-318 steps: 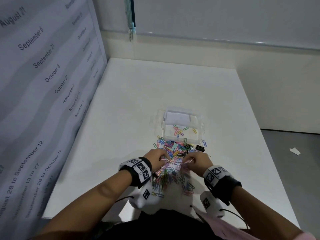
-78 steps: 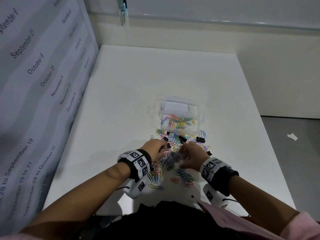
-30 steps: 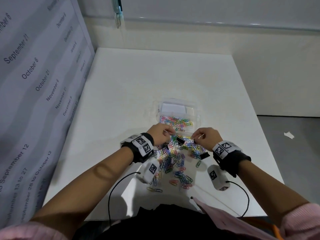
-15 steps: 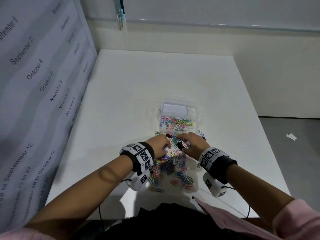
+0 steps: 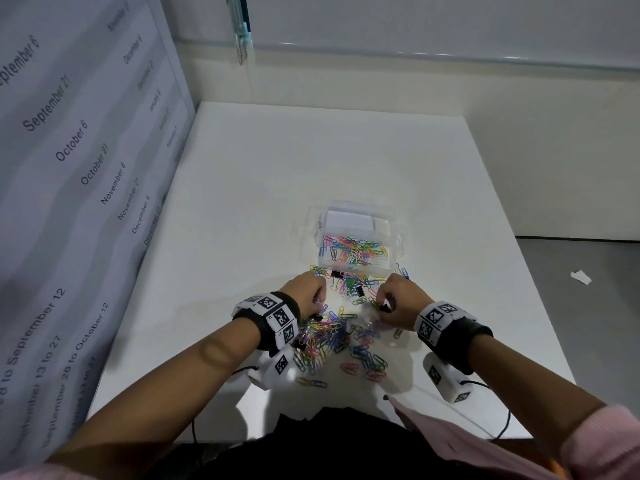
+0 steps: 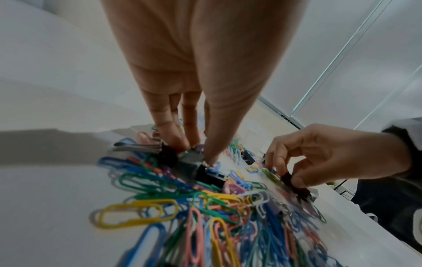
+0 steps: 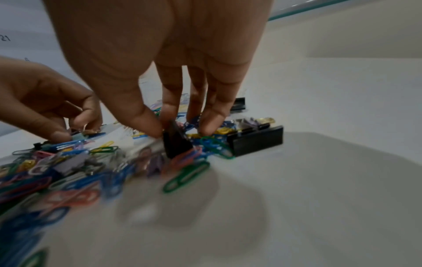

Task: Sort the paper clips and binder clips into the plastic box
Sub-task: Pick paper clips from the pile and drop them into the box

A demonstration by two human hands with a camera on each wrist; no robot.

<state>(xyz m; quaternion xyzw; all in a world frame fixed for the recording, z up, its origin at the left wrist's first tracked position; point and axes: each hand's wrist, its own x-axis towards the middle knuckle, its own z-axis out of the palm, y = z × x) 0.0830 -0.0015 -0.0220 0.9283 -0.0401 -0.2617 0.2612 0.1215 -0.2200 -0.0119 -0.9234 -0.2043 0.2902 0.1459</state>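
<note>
Both hands (image 5: pixel 306 294) (image 5: pixel 401 299) hide fingertips (blurred) among paper clips (image 5: pixel 323 336).

You sit at a white table (image 5: pixel 311 161) set in a pale-walled corner. A date-printed banner (image 5: pixel 69 168) hangs left; grey floor (image 5: pixel 588 306) lies right.

**An office or meeting room**

You are seated at a plain white table (image 5: pixel 277 168) pushed into a corner. On your left hangs a printed schedule of dates (image 5: pixel 69 140), ahead runs a glass partition (image 5: pixel 415 26), and stationery, loose paper clips (image 5: pixel 325 337), lies before you.
</note>
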